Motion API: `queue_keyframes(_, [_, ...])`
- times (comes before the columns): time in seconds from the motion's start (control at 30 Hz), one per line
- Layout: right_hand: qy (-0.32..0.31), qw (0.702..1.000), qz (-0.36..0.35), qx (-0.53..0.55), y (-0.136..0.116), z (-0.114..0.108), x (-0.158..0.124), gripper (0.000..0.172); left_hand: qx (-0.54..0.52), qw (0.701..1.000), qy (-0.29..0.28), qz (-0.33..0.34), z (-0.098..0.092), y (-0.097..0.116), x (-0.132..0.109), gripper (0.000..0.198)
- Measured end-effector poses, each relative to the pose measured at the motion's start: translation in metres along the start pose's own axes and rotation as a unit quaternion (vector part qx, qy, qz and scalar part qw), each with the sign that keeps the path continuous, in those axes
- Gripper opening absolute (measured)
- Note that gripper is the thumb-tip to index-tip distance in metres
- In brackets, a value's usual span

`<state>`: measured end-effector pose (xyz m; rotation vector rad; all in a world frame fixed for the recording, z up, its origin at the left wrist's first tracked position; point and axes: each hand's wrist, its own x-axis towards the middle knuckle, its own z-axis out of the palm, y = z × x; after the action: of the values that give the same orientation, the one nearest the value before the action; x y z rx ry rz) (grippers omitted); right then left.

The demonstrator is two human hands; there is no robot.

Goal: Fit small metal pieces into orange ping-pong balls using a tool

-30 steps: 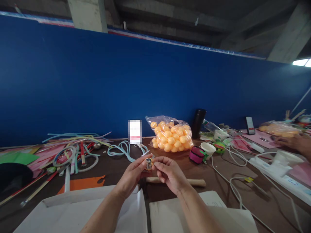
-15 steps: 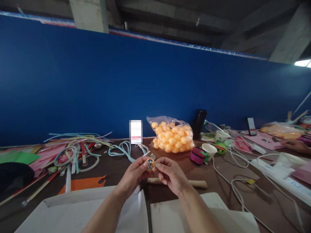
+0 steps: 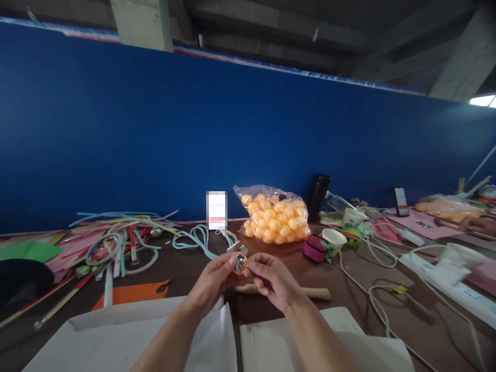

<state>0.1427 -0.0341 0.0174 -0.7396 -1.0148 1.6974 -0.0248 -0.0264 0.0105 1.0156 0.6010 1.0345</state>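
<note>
Both my hands meet above the brown table (image 3: pixel 182 271), pinching one small orange ball (image 3: pixel 240 264) that has a shiny silvery patch on its front. My left hand (image 3: pixel 212 281) grips the ball from the left with fingers curled round it. My right hand (image 3: pixel 274 279) pinches it from the right with thumb and forefinger. Under my hands lies a wooden stick (image 3: pixel 315 293). Behind them stands a clear plastic bag of orange balls (image 3: pixel 273 217).
White cardboard sheets (image 3: pixel 116 336) lie under my forearms. Coloured strips and tubes (image 3: pixel 120 237) cover the left. A pink case (image 3: pixel 314 248), paper cups (image 3: pixel 333 238), a black bottle (image 3: pixel 318 197), white cables (image 3: pixel 383 294) and a power strip (image 3: pixel 445 281) sit right. Another person's hand (image 3: pixel 475 225) is far right.
My hands have stayed nearly still on the ball, turning it slightly. The other person's hand at the far right has drawn back towards the edge.
</note>
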Motion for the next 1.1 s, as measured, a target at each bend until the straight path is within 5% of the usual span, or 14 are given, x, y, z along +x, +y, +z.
queue_keyframes(1.1, [-0.001, 1.0, -0.008, 0.002, 0.0016, -0.0009, -0.0005, 0.022, -0.001, 1.0, -0.014, 0.001, -0.0019, 0.0003, -0.0002, 0.039])
